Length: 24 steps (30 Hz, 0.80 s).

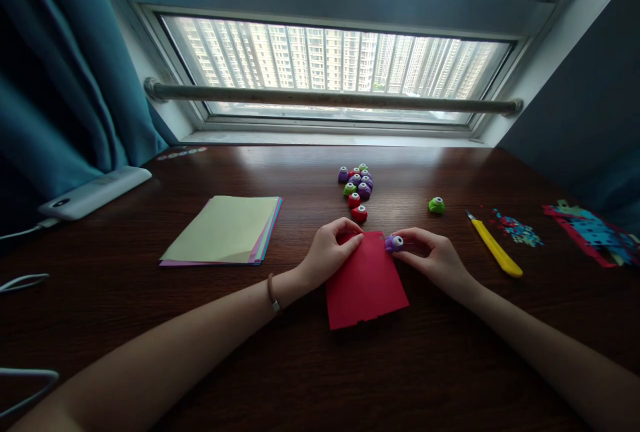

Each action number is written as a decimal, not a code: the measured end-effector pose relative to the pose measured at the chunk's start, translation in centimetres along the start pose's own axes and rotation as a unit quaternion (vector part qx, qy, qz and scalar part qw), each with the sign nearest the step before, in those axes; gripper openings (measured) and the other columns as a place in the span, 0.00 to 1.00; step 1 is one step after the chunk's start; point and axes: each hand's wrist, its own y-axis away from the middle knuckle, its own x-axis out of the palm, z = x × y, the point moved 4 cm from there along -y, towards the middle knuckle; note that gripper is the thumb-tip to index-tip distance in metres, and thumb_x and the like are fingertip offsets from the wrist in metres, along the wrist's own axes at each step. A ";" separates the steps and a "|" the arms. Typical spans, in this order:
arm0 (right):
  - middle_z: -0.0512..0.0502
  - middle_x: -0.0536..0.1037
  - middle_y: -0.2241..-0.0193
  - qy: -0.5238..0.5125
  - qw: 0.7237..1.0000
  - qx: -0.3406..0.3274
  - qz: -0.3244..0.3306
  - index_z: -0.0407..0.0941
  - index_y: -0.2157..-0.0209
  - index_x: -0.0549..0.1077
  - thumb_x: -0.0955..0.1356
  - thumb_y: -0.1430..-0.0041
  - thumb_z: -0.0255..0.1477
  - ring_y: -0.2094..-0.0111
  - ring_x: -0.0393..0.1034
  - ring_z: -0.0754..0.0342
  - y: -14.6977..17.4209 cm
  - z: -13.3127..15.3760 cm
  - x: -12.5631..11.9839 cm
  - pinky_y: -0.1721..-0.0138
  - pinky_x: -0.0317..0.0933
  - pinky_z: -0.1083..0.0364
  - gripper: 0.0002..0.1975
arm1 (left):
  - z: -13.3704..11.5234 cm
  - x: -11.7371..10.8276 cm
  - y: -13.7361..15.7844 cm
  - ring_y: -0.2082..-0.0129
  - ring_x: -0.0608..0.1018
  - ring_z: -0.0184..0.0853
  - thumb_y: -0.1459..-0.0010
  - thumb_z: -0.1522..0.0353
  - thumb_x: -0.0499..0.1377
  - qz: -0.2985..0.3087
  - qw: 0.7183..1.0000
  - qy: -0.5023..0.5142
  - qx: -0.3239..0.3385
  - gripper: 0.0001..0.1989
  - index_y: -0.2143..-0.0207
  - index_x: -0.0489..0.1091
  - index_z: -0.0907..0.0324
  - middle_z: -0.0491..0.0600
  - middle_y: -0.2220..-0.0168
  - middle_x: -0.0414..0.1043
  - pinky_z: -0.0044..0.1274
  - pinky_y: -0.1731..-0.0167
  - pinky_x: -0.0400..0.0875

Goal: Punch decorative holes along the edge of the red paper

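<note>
My left hand (333,251) pinches the upper left part of a sheet of red paper (367,285), its lower edge nicked by small cut-outs. Between the thumb and fingers of my right hand (440,259) is a small purple craft punch (394,243) with a white button, set against the paper's upper right edge. Whether the paper sits inside its slot is too small to tell. A green craft punch (437,205) stands alone beyond my right hand. Several purple, red and green punches (359,213) are grouped just past the paper.
On the left lies a stack of coloured paper (223,229), pale yellow on top, near a white phone (95,192) on a cable. To the right are a yellow craft knife (496,245), tiny paper bits (517,229) and coloured scraps (593,232). A window bar (330,97) crosses behind the table.
</note>
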 end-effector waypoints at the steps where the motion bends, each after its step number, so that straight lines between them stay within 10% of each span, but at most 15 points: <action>1: 0.47 0.73 0.62 0.009 1.000 -0.009 0.006 0.43 0.61 0.71 0.72 0.52 0.33 0.60 0.69 0.54 0.0 0.0 0.0 0.54 0.66 0.57 0.16 | 0.0 0.0 0.0 0.67 0.73 0.31 0.46 0.66 0.56 0.000 1.000 -0.001 0.001 0.08 0.67 0.68 0.62 0.47 0.68 0.72 0.22 0.65 0.67; 24: 0.48 0.71 0.60 0.122 0.988 -0.096 0.025 0.47 0.60 0.73 0.69 0.48 0.31 0.59 0.67 0.55 0.5 1.0 0.2 0.56 0.66 0.58 0.12 | -0.3 0.4 0.3 0.67 0.71 0.31 0.46 0.66 0.56 0.015 0.993 -0.104 0.045 0.06 0.67 0.64 0.59 0.45 0.68 0.69 0.23 0.64 0.63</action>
